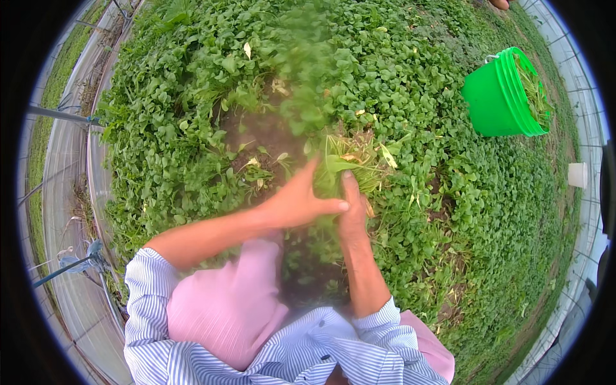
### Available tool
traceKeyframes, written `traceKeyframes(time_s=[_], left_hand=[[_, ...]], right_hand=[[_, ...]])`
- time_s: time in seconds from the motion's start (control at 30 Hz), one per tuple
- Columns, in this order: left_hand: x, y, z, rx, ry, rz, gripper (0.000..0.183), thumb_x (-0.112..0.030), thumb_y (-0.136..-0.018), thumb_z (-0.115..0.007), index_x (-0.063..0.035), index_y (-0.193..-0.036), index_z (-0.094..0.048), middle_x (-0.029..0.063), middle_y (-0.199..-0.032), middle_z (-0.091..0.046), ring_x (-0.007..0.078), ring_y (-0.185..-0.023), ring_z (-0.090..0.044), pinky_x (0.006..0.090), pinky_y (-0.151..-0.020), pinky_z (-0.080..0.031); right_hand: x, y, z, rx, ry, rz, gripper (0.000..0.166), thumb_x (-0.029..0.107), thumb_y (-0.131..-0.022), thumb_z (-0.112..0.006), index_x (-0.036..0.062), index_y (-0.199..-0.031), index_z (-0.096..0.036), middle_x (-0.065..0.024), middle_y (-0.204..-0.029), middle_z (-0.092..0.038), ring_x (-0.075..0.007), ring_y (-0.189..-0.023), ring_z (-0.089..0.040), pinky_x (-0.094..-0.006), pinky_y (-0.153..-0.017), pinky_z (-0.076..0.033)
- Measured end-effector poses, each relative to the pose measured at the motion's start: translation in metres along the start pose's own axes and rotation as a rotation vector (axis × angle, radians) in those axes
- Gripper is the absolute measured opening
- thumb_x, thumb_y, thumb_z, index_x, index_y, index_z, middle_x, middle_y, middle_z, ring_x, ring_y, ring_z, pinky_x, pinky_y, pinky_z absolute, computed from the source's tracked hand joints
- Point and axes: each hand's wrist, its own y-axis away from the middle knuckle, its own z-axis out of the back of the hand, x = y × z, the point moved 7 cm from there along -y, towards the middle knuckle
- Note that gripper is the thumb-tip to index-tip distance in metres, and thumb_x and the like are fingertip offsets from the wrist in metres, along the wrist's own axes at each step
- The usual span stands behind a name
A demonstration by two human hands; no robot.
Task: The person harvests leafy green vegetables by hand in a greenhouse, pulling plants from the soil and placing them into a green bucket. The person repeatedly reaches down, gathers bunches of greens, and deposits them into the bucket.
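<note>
A bunch of leafy greens [363,166], with pale stems and brownish roots, lies in my right hand [355,209], its thumb pressed against the stems. My left hand [293,197] is beside the bunch, thumb and fingers spread wide around its leafy left side. The left thumb reaches across to the right hand, and the left fingertips are blurred. Some yellowed leaves [388,156] stick out of the bunch. Under and around both hands grows a dense bed of low leafy greens [409,110].
Bare soil [257,132] shows left of the bunch. A green bucket [498,98] holding picked greens leans at the upper right, with a white container [577,175] beyond it. Plastic sheeting [72,168] and metal poles [60,113] line the left. Part of a hand [500,4] shows at the top edge.
</note>
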Motion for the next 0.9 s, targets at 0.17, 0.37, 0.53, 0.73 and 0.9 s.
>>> traceKeyframes(time_s=[0.17, 0.37, 0.53, 0.73, 0.9], left_hand=[[0.016, 0.008, 0.014, -0.061, -0.371, 0.136, 0.113, -0.044, -0.069, -0.085, 0.001, -0.151, -0.022, 0.0239, -0.138, -0.05, 0.0286, -0.13, -0.048, 0.0368, -0.108, -0.04], [0.012, 0.024, 0.042, -0.319, -0.359, 0.046, 0.057, -0.021, -0.078, -0.079, 0.001, -0.126, -0.055, 0.0166, -0.113, -0.066, 0.0229, -0.095, -0.066, 0.0361, -0.086, -0.054], [0.008, 0.022, 0.107, -0.432, -0.453, 0.002, 0.035, -0.002, -0.084, -0.069, 0.003, -0.117, -0.06, 0.0134, -0.101, -0.071, 0.0162, -0.078, -0.068, 0.029, -0.072, -0.057], [0.033, 0.035, 0.161, -0.341, -0.828, 0.022, 0.048, 0.0, -0.085, -0.065, 0.004, -0.131, -0.051, 0.0167, -0.104, -0.071, 0.0223, -0.079, -0.071, 0.0305, -0.067, -0.06], [0.015, 0.017, 0.151, -0.354, -0.526, 0.288, 0.046, -0.008, -0.084, -0.071, 0.0038, -0.126, -0.055, 0.0174, -0.105, -0.069, 0.0235, -0.087, -0.069, 0.0358, -0.078, -0.056]], right_hand=[[-0.036, -0.011, -0.008, 0.097, -0.436, -0.171, 0.044, 0.028, -0.1, -0.05, -0.0014, -0.132, -0.053, -0.0107, -0.128, -0.058, -0.0191, -0.114, -0.056, -0.036, -0.101, -0.043], [-0.035, -0.007, -0.023, 0.256, -0.011, -0.129, 0.051, 0.028, -0.094, -0.06, -0.0005, -0.135, -0.049, -0.013, -0.131, -0.056, -0.0236, -0.119, -0.055, -0.0386, -0.102, -0.044], [-0.031, -0.011, -0.016, 0.304, 0.18, 0.026, 0.057, 0.026, -0.09, -0.063, -0.0031, -0.136, -0.049, -0.0197, -0.131, -0.056, -0.0273, -0.12, -0.055, -0.0391, -0.104, -0.043], [-0.065, 0.002, -0.006, 0.386, 0.398, -0.012, 0.054, 0.034, -0.092, -0.062, -0.0021, -0.132, -0.054, -0.0182, -0.132, -0.055, -0.0261, -0.119, -0.054, -0.0392, -0.101, -0.044], [-0.064, -0.009, 0.003, 0.352, 0.33, 0.007, 0.052, 0.033, -0.093, -0.061, -0.0012, -0.131, -0.054, -0.0159, -0.13, -0.056, -0.0236, -0.115, -0.056, -0.0377, -0.098, -0.045]])
